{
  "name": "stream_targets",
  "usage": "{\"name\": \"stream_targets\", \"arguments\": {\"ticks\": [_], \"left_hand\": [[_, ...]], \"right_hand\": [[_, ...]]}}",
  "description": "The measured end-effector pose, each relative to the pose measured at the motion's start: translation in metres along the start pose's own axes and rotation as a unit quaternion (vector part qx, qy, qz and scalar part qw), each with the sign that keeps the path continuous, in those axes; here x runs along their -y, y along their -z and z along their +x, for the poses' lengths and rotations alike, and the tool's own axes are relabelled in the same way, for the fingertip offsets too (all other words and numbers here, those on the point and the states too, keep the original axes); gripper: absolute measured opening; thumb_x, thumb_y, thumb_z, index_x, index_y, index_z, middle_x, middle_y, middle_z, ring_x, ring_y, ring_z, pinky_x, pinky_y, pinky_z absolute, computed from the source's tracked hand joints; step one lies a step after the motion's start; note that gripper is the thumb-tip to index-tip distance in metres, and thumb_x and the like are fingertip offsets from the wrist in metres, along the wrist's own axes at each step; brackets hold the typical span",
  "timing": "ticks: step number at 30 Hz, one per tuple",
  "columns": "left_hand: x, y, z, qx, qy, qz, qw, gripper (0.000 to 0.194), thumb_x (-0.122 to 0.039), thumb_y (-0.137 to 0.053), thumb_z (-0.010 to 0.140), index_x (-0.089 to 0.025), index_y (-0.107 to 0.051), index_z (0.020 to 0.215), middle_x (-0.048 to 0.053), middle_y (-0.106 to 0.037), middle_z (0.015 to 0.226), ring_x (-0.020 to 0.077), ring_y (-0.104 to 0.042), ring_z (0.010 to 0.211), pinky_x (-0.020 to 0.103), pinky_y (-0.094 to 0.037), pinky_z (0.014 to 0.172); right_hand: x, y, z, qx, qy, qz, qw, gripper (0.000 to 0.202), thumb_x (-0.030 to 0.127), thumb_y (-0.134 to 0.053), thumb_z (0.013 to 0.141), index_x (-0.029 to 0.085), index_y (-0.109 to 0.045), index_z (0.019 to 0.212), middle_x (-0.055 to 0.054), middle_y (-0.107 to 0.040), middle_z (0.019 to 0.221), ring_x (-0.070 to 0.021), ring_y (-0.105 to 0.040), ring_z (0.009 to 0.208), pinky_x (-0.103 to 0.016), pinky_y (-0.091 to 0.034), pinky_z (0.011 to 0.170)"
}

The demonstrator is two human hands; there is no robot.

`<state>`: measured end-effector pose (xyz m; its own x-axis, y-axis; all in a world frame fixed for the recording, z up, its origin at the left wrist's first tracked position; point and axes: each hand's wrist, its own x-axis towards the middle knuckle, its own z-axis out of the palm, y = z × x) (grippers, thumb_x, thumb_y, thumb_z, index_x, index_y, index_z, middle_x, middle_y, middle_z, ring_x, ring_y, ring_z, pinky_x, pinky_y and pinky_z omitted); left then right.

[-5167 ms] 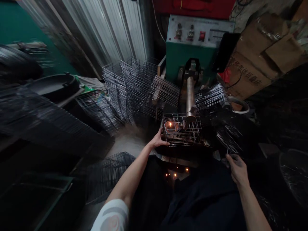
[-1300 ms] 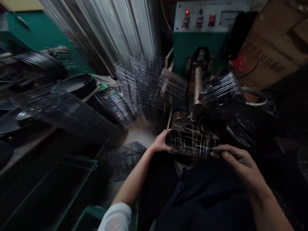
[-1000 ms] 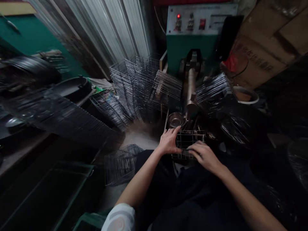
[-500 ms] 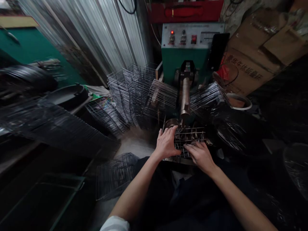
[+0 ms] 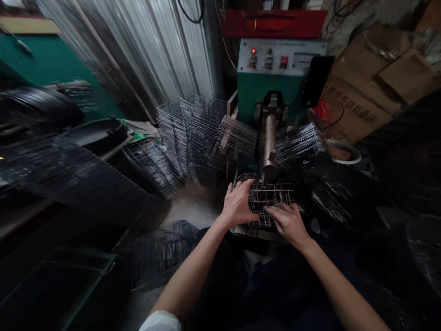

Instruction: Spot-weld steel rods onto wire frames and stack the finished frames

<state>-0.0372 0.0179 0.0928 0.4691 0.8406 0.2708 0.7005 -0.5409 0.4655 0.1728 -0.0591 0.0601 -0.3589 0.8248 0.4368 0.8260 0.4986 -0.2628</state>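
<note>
Left hand (image 5: 237, 204) and right hand (image 5: 288, 223) lie with fingers spread and pressed on a wire basket (image 5: 272, 202), which sits below the tip of the copper electrode arm (image 5: 269, 143) of the green welding machine (image 5: 267, 87). Neither hand is clenched. Stacked wire grids (image 5: 193, 133) crowd the left edge; a wire bundle (image 5: 299, 140) hems the right; bare floor (image 5: 193, 207) shows near left
</note>
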Motion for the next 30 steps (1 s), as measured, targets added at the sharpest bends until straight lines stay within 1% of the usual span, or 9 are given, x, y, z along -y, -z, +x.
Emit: {"name": "stream_targets", "arguments": {"ticks": [6,10,12,14,17,20,23,26,30], "left_hand": [[0.005,-0.002,0.014,-0.01,0.007,-0.005,1.0,0.11,-0.042,-0.084,0.052,-0.024,-0.028,0.146,0.01,-0.053,0.144,0.0337,-0.048,0.133,0.057,-0.022,0.12],[0.005,-0.003,0.015,-0.005,0.018,-0.004,1.0,0.11,-0.046,-0.083,0.053,-0.023,-0.027,0.145,0.011,-0.056,0.139,0.0332,-0.052,0.129,0.058,-0.024,0.119],[0.006,-0.002,0.02,0.001,0.018,0.0,1.0,0.111,-0.045,-0.084,0.053,-0.024,-0.027,0.145,0.011,-0.057,0.138,0.0334,-0.053,0.128,0.058,-0.024,0.118],[0.008,0.0,0.028,0.008,0.017,0.007,1.0,0.111,-0.044,-0.084,0.052,-0.024,-0.026,0.145,0.011,-0.058,0.137,0.0338,-0.053,0.128,0.059,-0.025,0.117],[0.012,0.003,0.041,0.017,0.02,0.018,0.999,0.112,-0.045,-0.084,0.052,-0.023,-0.026,0.146,0.013,-0.06,0.134,0.0359,-0.054,0.127,0.06,-0.027,0.114],[0.015,0.004,0.049,0.022,0.021,0.021,0.999,0.112,-0.049,-0.083,0.053,-0.023,-0.025,0.145,0.014,-0.061,0.132,0.0367,-0.054,0.126,0.06,-0.029,0.113],[0.019,0.004,0.054,0.03,0.02,0.022,0.999,0.113,-0.05,-0.083,0.053,-0.025,-0.023,0.146,0.013,-0.063,0.129,0.036,-0.056,0.124,0.059,-0.03,0.112],[0.023,0.006,0.065,0.037,0.02,0.032,0.999,0.114,-0.048,-0.083,0.053,-0.025,-0.022,0.146,0.014,-0.063,0.129,0.0371,-0.057,0.124,0.06,-0.032,0.11],[0.029,0.009,0.084,0.053,0.025,0.043,0.997,0.114,-0.05,-0.083,0.053,-0.025,-0.023,0.146,0.014,-0.064,0.128,0.0381,-0.059,0.121,0.058,-0.039,0.104]], "right_hand": [[-0.011,-0.001,0.014,-0.015,0.0,-0.004,1.0,0.029,0.013,-0.054,0.098,0.025,-0.066,0.122,-0.004,-0.075,0.115,-0.0206,-0.065,0.104,-0.037,-0.034,0.085],[-0.013,-0.001,0.016,-0.015,-0.005,-0.009,1.0,0.026,0.017,-0.055,0.099,0.023,-0.063,0.122,-0.005,-0.075,0.112,-0.021,-0.064,0.104,-0.038,-0.034,0.086],[-0.012,0.001,0.02,-0.01,-0.004,-0.033,0.999,0.025,0.018,-0.056,0.098,0.021,-0.062,0.122,-0.006,-0.075,0.11,-0.0221,-0.062,0.102,-0.038,-0.034,0.087],[-0.013,0.002,0.027,-0.005,-0.019,-0.081,0.997,0.022,0.021,-0.057,0.097,0.021,-0.063,0.119,-0.008,-0.072,0.108,-0.0246,-0.06,0.101,-0.038,-0.035,0.086],[-0.016,0.004,0.04,-0.013,-0.065,-0.13,0.989,0.016,0.028,-0.059,0.096,0.018,-0.064,0.108,-0.011,-0.067,0.103,-0.0273,-0.056,0.098,-0.038,-0.036,0.083],[-0.022,0.003,0.047,-0.03,-0.094,-0.11,0.989,0.021,0.036,-0.058,0.097,0.017,-0.062,0.105,-0.01,-0.065,0.102,-0.0266,-0.055,0.096,-0.037,-0.035,0.081],[-0.027,0.002,0.046,-0.038,-0.105,-0.11,0.988,0.027,0.043,-0.057,0.097,0.018,-0.061,0.105,-0.009,-0.064,0.1,-0.0265,-0.054,0.096,-0.037,-0.034,0.081],[-0.034,0.001,0.049,-0.041,-0.112,-0.139,0.983,0.022,0.04,-0.056,0.097,0.019,-0.062,0.098,-0.009,-0.064,0.096,-0.0262,-0.053,0.094,-0.038,-0.032,0.081],[-0.042,0.0,0.064,-0.036,-0.113,-0.147,0.982,0.018,0.034,-0.057,0.097,0.02,-0.064,0.089,-0.007,-0.066,0.093,-0.0254,-0.054,0.095,-0.038,-0.031,0.082]]}}
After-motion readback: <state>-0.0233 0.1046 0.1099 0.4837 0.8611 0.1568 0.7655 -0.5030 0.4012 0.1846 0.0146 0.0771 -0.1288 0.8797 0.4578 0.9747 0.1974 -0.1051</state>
